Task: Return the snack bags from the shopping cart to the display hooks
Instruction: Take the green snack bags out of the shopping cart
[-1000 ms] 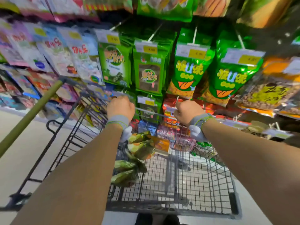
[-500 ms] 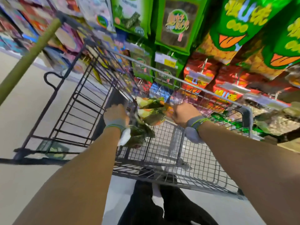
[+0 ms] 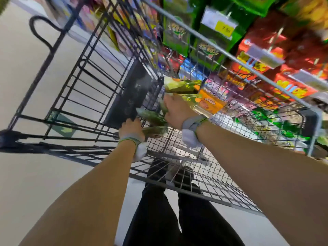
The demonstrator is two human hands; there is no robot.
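Green snack bags [image 3: 154, 119], glossy crinkled film pouches, lie heaped at the far left corner of the shopping cart [image 3: 209, 176], a welded wire-mesh basket. The left hand [image 3: 131, 128] reaches the lowest bag; its grip cannot be told. The right hand [image 3: 175, 110] rests on the pile, fingers hidden, probably to gather bags. Beyond the cart, packets hang on display hooks [image 3: 229, 15].

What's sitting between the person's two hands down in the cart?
In the head view, green snack bags lie between the left hand and right hand, resting against the cart's wire wall.
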